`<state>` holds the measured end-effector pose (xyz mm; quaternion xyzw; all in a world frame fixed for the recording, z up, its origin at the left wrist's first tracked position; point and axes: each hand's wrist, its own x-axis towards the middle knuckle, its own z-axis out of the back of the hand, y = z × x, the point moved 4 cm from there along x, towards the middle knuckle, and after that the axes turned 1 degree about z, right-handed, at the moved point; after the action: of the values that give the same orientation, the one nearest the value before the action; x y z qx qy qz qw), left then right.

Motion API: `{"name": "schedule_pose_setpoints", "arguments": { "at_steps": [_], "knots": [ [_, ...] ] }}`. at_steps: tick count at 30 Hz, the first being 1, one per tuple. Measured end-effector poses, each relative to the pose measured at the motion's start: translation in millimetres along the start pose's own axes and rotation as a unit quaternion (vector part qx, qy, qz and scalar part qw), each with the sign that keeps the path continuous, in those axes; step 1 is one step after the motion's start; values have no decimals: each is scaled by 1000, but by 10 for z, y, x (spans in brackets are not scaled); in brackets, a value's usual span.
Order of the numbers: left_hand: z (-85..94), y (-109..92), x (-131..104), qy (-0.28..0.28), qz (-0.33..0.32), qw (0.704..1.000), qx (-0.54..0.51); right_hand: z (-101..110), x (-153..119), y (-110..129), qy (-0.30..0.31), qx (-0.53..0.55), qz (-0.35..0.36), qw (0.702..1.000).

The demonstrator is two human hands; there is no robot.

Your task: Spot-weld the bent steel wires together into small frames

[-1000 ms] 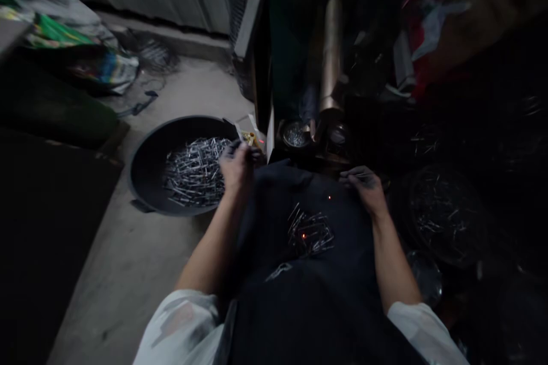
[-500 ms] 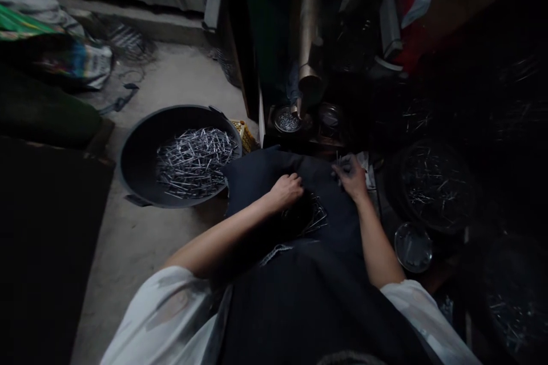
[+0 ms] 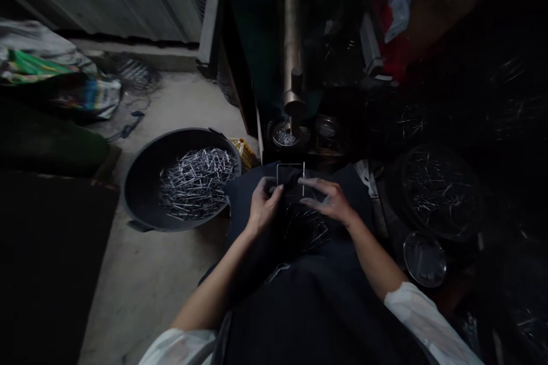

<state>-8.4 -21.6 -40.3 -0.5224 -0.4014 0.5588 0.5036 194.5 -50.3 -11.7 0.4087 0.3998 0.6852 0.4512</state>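
A thin metal wire bent into a squared U (image 3: 291, 164) stands upright above my lap. Its left leg is pinched between the thumb and fingers of my left hand (image 3: 264, 201). My right hand (image 3: 329, 201) is at the other leg, thumb and fingers spread apart, with a fingertip at or against the wire. Below both hands, a loose pile of similar bent wires (image 3: 319, 231) lies on the dark cloth (image 3: 246, 182) over my lap. Just ahead, under a metal rod (image 3: 293, 51), is a small round dish (image 3: 286, 134) of shiny bits.
A wide black basin (image 3: 143, 165) heaped with bent wires stands on the floor to the left, beside a yellow basket (image 3: 245, 154). On the right are a dark tub (image 3: 440, 199) with more wires and a round clear-looking lid or dish (image 3: 424, 259).
My hands have come together over my lap. The bent wire is now held up between them; before, my left hand was over the pile and my right hand farther right. The view has shifted slightly.
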Motion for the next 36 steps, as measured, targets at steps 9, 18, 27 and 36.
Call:
{"name": "schedule_pose_setpoints", "arguments": {
  "at_steps": [9, 18, 27, 36],
  "knots": [
    [-135, -97, -39, 24, 10, 994, -107, -31, 116, -4, 11, -84, 61, 995],
    [-178, -237, -1, 13, -19, 989, -149, 36, 233, 67, -1, -71, 82, 994],
    [-212, -257, 66, 9, -3, 984, -177, 81, 311, 105, 2, -56, 51, 997],
    [-211, -270, 95, 13, -8, 982, -188, 97, 375, 113, 6, -45, 75, 996]
  ]
}}
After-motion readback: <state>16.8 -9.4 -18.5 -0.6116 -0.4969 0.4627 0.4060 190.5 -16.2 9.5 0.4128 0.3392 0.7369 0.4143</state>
